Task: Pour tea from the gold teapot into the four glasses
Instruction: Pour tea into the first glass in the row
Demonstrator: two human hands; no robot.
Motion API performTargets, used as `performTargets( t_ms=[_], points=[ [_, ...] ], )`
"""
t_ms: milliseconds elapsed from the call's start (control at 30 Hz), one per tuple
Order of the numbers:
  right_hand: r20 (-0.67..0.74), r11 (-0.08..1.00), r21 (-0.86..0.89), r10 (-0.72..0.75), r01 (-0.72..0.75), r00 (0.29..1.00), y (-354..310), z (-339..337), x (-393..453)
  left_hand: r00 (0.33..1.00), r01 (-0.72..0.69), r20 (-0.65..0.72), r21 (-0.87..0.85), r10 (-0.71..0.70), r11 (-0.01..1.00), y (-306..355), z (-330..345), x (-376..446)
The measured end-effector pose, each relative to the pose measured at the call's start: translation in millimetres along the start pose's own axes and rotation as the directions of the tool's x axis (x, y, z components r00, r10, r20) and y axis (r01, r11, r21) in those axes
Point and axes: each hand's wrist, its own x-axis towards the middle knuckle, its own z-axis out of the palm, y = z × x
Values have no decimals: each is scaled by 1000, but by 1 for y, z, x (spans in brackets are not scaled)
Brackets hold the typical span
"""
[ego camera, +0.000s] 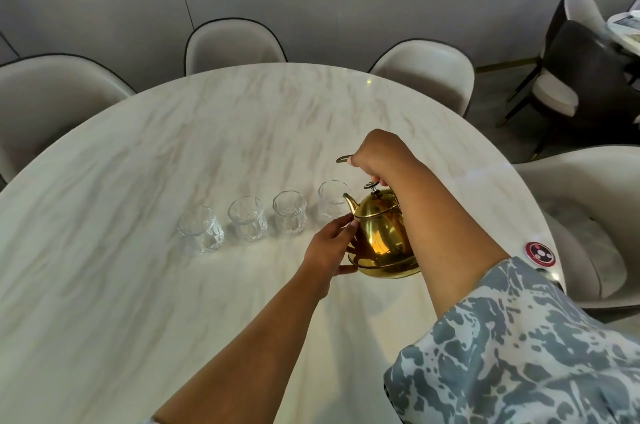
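Observation:
A gold teapot [379,236] stands at the right of the marble table [173,146], its spout pointing left toward the nearest glass. My right hand [377,155] is closed over the pot's top handle, above the lid knob. My left hand [330,247] rests against the pot's left side, fingers spread on its belly and base. Several clear ribbed glasses stand in a row left of the pot: the far-left glass [200,229], then a second glass [247,218], a third glass [289,212], and the glass nearest the spout [333,200]. All look empty.
Cream chairs ring the table: one chair at the far left [52,94], one behind [235,45], one at the back right [429,73], one at the right [588,215]. A round red-and-black disc [539,253] lies near the table's right edge.

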Motion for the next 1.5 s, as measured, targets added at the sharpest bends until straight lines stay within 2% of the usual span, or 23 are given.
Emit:
performTargets(
  t_ms=[933, 1133, 1333, 1500],
  points=[
    [31, 999, -31, -23, 24, 999, -4, -3, -1, 999, -14, 45, -34, 15, 999, 0, -5, 0],
    [-35, 997, 59, -40, 42, 999, 9, 4, -6, 998, -32, 52, 11, 31, 999, -4, -8, 3],
    [-92, 966, 226, -110, 128, 990, 38, 14, -29, 997, -28, 73, -29, 30, 999, -11, -11, 2],
    [-184, 931, 324, -111, 167, 977, 55, 27, -43, 997, -46, 59, -48, 49, 998, -17, -11, 2]
  ],
)
